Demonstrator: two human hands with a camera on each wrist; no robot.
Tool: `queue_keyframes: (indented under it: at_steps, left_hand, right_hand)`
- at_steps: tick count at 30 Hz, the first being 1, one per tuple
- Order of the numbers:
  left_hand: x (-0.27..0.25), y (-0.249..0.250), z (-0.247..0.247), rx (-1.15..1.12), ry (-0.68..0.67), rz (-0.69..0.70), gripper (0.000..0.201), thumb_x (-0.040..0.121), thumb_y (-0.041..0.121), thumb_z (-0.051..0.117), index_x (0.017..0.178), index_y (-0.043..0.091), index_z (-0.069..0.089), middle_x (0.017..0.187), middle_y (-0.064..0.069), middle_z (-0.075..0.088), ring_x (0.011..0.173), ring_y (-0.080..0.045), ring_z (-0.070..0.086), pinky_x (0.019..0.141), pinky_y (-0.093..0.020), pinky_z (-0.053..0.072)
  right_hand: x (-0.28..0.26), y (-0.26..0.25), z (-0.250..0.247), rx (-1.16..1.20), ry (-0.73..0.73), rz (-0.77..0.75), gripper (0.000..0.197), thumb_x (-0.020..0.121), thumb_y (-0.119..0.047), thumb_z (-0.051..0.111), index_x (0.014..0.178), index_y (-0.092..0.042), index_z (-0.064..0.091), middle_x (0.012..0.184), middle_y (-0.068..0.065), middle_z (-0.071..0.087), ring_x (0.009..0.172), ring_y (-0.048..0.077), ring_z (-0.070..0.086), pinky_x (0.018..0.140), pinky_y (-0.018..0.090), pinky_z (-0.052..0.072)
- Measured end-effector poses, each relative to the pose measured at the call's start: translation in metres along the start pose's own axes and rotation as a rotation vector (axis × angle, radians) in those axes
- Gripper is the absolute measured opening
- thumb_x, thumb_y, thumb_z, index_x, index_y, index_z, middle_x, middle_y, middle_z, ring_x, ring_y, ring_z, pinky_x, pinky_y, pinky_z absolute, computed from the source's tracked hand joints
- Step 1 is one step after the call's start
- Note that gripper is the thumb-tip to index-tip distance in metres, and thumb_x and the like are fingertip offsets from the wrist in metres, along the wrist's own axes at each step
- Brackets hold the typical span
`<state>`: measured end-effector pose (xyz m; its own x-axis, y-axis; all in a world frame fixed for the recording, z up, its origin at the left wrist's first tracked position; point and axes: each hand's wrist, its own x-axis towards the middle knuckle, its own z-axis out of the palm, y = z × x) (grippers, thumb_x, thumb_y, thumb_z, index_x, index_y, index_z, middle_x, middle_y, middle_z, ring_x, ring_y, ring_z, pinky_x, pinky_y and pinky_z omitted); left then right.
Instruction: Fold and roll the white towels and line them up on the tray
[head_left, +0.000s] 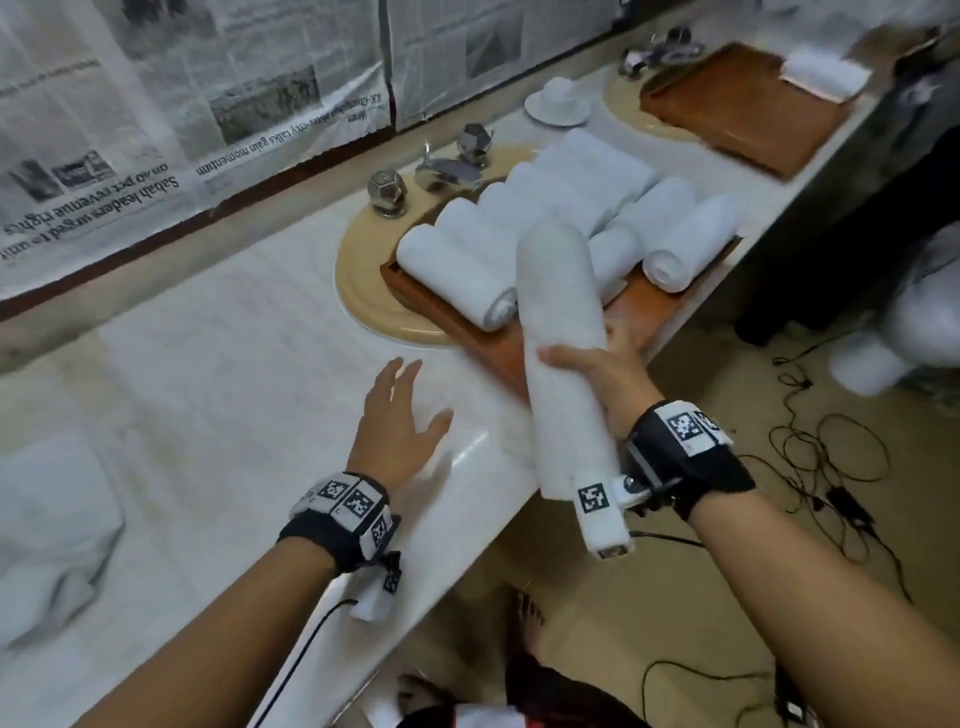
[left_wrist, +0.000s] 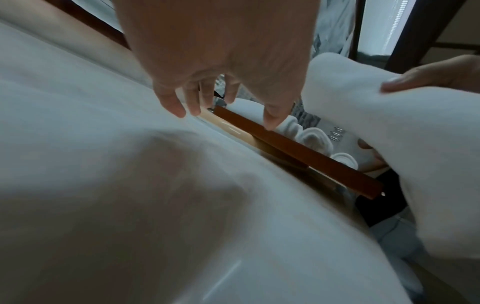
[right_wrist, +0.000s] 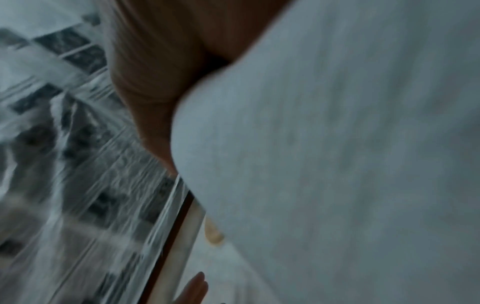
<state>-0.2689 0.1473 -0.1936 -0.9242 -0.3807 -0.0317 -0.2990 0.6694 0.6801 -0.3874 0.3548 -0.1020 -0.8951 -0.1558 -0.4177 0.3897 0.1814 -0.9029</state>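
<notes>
My right hand (head_left: 592, 364) grips a long rolled white towel (head_left: 561, 322) around its middle and holds it in the air over the near edge of the wooden tray (head_left: 493, 348). The roll (left_wrist: 389, 133) fills most of the right wrist view (right_wrist: 337, 154). Several rolled white towels (head_left: 457, 260) lie side by side on the tray, two more (head_left: 685, 239) at its right end. My left hand (head_left: 400, 415) hovers open, fingers spread, above the white counter (head_left: 234, 364) left of the tray, holding nothing; its fingers (left_wrist: 179, 107) point toward the tray edge (left_wrist: 298, 152).
The tray sits over a beige sink basin (head_left: 363, 291) with chrome taps (head_left: 447, 166). A second wooden tray (head_left: 737, 109) with a folded towel (head_left: 826, 73) lies further along, beside a white cup and saucer (head_left: 558, 101). Loose white cloth (head_left: 47, 519) lies at the left. Cables (head_left: 831, 457) trail on the floor.
</notes>
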Motion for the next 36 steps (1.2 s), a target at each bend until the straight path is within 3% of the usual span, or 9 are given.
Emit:
queue_keyframes:
  at_steps: [6, 9, 12, 16, 21, 25, 29, 31, 36]
  left_hand:
    - [0.064, 0.079, 0.041, 0.077, -0.099, 0.416, 0.074, 0.082, 0.057, 0.047, 0.137, 0.009, 0.051, 0.148, -0.016, 0.039, 0.132, -0.034, 0.041, 0.107, -0.048, 0.037]
    - [0.079, 0.092, 0.049, -0.148, -0.208, 0.367, 0.063, 0.087, 0.052, 0.043, 0.135, 0.012, 0.055, 0.144, -0.006, 0.049, 0.134, -0.022, 0.043, 0.11, -0.049, 0.034]
    - [0.07, 0.104, 0.052, -0.484, -0.245, 0.309, 0.05, 0.09, 0.05, 0.05, 0.134, 0.026, 0.056, 0.142, 0.01, 0.05, 0.135, -0.005, 0.041, 0.112, -0.03, 0.034]
    - [0.056, 0.111, 0.057, -0.497, -0.233, 0.309, 0.07, 0.07, 0.052, 0.076, 0.131, 0.051, 0.041, 0.143, 0.024, 0.042, 0.135, 0.003, 0.036, 0.11, -0.026, 0.034]
    - [0.069, 0.112, 0.063, -0.245, -0.137, 0.458, 0.077, 0.068, 0.043, 0.077, 0.136, 0.023, 0.047, 0.143, 0.004, 0.044, 0.134, -0.007, 0.038, 0.111, -0.024, 0.032]
    - [0.069, 0.109, 0.07, -0.166, -0.094, 0.522, 0.074, 0.071, 0.024, 0.081, 0.136, 0.017, 0.047, 0.146, -0.003, 0.04, 0.134, -0.007, 0.036, 0.103, -0.007, 0.029]
    - [0.073, 0.11, 0.073, -0.183, -0.049, 0.49, 0.072, 0.071, 0.014, 0.081, 0.135, 0.014, 0.047, 0.141, -0.001, 0.042, 0.116, -0.002, 0.044, 0.092, -0.002, 0.033]
    - [0.072, 0.107, 0.079, -0.152, -0.05, 0.483, 0.074, 0.072, 0.015, 0.079, 0.137, 0.016, 0.044, 0.139, 0.003, 0.041, 0.106, -0.001, 0.045, 0.089, -0.006, 0.035]
    - [0.071, 0.095, 0.097, 0.029, 0.035, 0.525, 0.071, 0.075, 0.023, 0.072, 0.136, 0.011, 0.038, 0.135, -0.019, 0.046, 0.124, -0.026, 0.043, 0.106, -0.022, 0.028]
  right_hand:
    - [0.064, -0.008, -0.031, 0.298, 0.284, 0.205, 0.104, 0.066, -0.04, 0.081, 0.144, -0.015, 0.016, 0.135, 0.01, 0.047, 0.112, 0.031, 0.055, 0.094, 0.047, 0.049]
    - [0.085, -0.008, -0.036, 0.304, 0.358, 0.28, 0.099, 0.069, -0.041, 0.078, 0.142, -0.015, 0.016, 0.139, 0.013, 0.041, 0.117, 0.035, 0.049, 0.099, 0.052, 0.044]
    - [0.094, -0.009, -0.03, 0.291, 0.388, 0.237, 0.09, 0.08, -0.029, 0.072, 0.147, -0.014, 0.013, 0.144, 0.016, 0.035, 0.122, 0.037, 0.047, 0.102, 0.051, 0.042]
    - [0.098, -0.011, -0.015, 0.146, 0.426, 0.204, 0.086, 0.087, -0.033, 0.062, 0.151, -0.017, 0.006, 0.151, 0.018, 0.022, 0.131, 0.037, 0.037, 0.108, 0.046, 0.037]
    - [0.099, 0.007, -0.032, -0.369, 0.481, 0.037, 0.08, 0.085, -0.048, 0.056, 0.149, -0.016, 0.021, 0.148, 0.009, 0.022, 0.129, 0.035, 0.024, 0.109, 0.05, 0.027]
    - [0.108, 0.018, -0.036, -0.063, 0.4, 0.167, 0.09, 0.086, -0.051, 0.059, 0.154, -0.021, 0.008, 0.153, 0.019, 0.018, 0.135, 0.041, 0.028, 0.11, 0.048, 0.031]
    - [0.109, 0.016, -0.03, -0.046, 0.344, 0.159, 0.092, 0.088, -0.047, 0.059, 0.155, -0.025, -0.001, 0.153, 0.022, 0.012, 0.132, 0.041, 0.033, 0.105, 0.044, 0.035]
    - [0.111, 0.017, -0.027, -0.074, 0.336, 0.16, 0.09, 0.09, -0.048, 0.056, 0.154, -0.027, -0.003, 0.152, 0.025, 0.013, 0.132, 0.042, 0.032, 0.106, 0.045, 0.033]
    - [0.114, 0.021, -0.023, -0.117, 0.321, 0.127, 0.085, 0.093, -0.049, 0.049, 0.154, -0.027, -0.005, 0.15, 0.026, 0.018, 0.127, 0.044, 0.039, 0.102, 0.043, 0.036]
